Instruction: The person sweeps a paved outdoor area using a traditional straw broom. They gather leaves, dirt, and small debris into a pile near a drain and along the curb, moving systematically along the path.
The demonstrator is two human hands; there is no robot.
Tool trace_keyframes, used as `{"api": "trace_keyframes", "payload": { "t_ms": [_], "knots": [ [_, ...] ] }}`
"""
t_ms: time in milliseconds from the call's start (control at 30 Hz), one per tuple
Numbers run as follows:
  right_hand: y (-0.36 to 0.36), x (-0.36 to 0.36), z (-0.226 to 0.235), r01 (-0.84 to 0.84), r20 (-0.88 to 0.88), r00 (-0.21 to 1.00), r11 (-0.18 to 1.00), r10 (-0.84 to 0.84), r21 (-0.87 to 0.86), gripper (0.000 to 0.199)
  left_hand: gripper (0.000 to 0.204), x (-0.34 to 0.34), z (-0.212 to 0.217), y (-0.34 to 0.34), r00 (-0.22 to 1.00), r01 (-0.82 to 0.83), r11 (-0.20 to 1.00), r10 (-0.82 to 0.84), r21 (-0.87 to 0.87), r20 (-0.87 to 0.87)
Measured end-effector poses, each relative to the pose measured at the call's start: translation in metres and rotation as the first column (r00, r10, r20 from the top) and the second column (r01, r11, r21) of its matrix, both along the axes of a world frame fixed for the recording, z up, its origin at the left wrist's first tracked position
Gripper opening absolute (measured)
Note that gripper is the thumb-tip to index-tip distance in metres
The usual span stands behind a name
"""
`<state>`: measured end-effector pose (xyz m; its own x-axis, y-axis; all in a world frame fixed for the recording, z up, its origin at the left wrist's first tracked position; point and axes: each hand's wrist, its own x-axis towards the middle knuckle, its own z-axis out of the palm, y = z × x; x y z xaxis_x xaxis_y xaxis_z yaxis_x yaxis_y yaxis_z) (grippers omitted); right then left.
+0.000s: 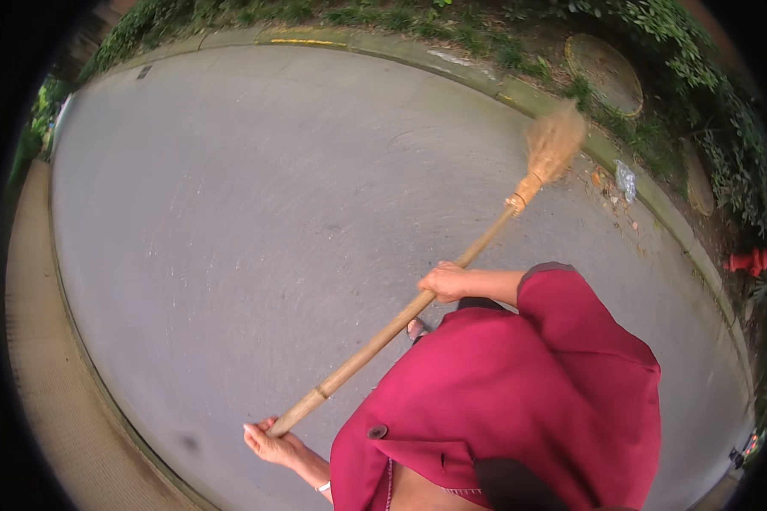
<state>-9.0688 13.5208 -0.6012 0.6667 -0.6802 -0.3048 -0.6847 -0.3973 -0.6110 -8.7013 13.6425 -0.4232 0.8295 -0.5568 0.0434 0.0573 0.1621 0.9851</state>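
A broom (pixel 371 347) with a long bamboo handle slants across the view from lower left to upper right. Near the handle's lower-left end, my left hand (pixel 273 440) is closed on it. Farther up the pole my right hand (pixel 444 282) wraps round it, in front of my body. The broom's straw head (pixel 556 145), slightly blurred, is by the curb at the upper right. Close to it lie scattered dry leaves (pixel 599 180) and a crumpled clear plastic piece (pixel 625 180).
Grey pavement (pixel 230 187) spreads out before me. A stone curb (pixel 520 95) bends along the far and right sides, with shrubs (pixel 682 43) behind it. A round cover (pixel 605 72) and a red hydrant (pixel 748 261) stand beyond the curb. At left runs a tan walkway (pixel 51 358).
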Motion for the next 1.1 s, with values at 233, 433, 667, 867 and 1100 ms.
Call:
{"api": "trace_keyframes", "payload": {
  "t_ms": [233, 433, 667, 867, 1100],
  "knots": [
    [-0.041, -0.047, -0.016, 0.161, 0.190, 0.975, 0.951, -0.113, -0.263, 0.010, 0.017, -0.119, 0.038, 0.025, 0.968, -0.032, 0.999, 0.029, 0.009, 0.251],
    [0.032, -0.190, -0.077, 0.403, 0.314, 0.888, 0.898, -0.336, -0.179, 0.008, 0.015, -0.265, 0.028, 0.023, 0.916, 0.147, 0.988, -0.155, 0.050, 0.371],
    [0.167, -0.353, -0.096, 0.598, 0.132, 0.801, 0.777, -0.584, -0.194, 0.007, 0.009, -0.391, -0.011, 0.026, 0.829, 0.458, 0.869, -0.494, 0.187, 0.263],
    [0.238, -0.389, -0.093, 0.561, -0.086, 0.821, 0.825, -0.564, -0.061, 0.012, 0.009, -0.393, -0.053, 0.075, 0.871, 0.448, 0.872, -0.475, 0.195, 0.127],
    [0.252, -0.260, 0.002, 0.158, 0.144, 0.978, 0.986, -0.149, -0.059, 0.018, 0.015, -0.272, 0.045, 0.192, 0.960, 0.057, 0.998, -0.060, 0.020, 0.272]
  ]
}}
